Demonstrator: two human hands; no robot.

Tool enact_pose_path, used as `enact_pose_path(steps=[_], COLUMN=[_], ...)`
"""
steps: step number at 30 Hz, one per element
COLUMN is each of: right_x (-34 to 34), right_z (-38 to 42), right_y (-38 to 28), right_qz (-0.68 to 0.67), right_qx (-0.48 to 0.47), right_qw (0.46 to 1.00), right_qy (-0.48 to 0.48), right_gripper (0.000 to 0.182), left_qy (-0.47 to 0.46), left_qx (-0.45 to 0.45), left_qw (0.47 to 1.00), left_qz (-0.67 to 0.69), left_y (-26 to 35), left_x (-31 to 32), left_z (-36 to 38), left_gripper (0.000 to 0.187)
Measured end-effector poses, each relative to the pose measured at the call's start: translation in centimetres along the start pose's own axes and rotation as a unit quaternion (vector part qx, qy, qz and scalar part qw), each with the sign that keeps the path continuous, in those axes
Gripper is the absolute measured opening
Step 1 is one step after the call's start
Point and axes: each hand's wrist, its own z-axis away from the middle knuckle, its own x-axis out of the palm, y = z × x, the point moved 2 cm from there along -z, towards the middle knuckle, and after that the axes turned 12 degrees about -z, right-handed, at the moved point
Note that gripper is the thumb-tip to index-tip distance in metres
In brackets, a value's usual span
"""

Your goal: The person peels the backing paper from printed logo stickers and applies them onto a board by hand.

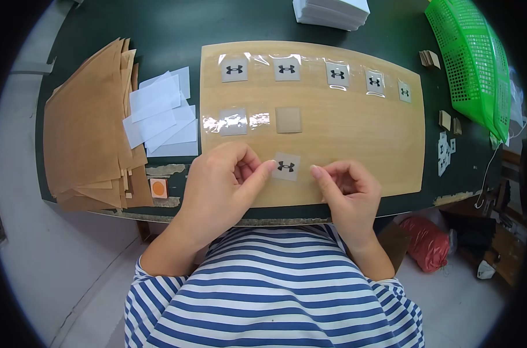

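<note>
My left hand (227,180) pinches the left edge of a small translucent square with a black logo (286,166), held over the lower part of the tan board (356,133). Just right of that square is my right hand (351,184), its thumb and forefinger together; whether anything thin is between them cannot be made out. Above the held square, a plain brownish square (288,120) lies on the board. Beside it on the left is a logo square under shiny clear film (233,122). Several more logo squares (287,69) form a row along the board's top.
Brown paper sheets (89,122) and white sheets (156,98) lie at the left, near an orange-dotted block (158,188). A white stack (333,11) stands at the back. At the right are a green basket (469,64), small brown pieces (429,59) and loose logo pieces (443,153).
</note>
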Motion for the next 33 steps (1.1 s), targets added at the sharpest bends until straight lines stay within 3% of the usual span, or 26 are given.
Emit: enact_pose_path(steps=[4, 15, 25, 29, 33], right_x=[0.9, 0.6, 0.9, 0.2, -0.6], right_z=[-0.6, -0.9, -0.8, -0.7, -2.6], right_y=[0.3, 0.3, 0.1, -0.5, -2.3], right_qz=[0.05, 0.071, 0.143, -0.082, -0.136], right_qx=[-0.05, -0.04, -0.12, 0.041, 0.046], right_qw=[0.997, 0.997, 0.982, 0.995, 0.986], right_qy=[0.0, -0.016, -0.034, -0.028, -0.08], right_gripper=[0.012, 0.013, 0.015, 0.016, 0.017], left_qy=[0.015, 0.008, 0.025, 0.02, 0.03], left_qx=[-0.013, -0.005, 0.02, -0.03, 0.045], left_qw=[0.998, 0.997, 0.99, 0.996, 0.997], left_qz=[-0.067, -0.079, -0.141, 0.087, 0.06], left_y=[-0.3, -0.3, -0.3, -0.3, 1.3], left_x=[0.1, 0.1, 0.4, -0.2, -2.2], left_z=[-0.3, -0.4, -0.2, 0.4, -0.3], left_gripper=[0.016, 0.016, 0.016, 0.017, 0.017])
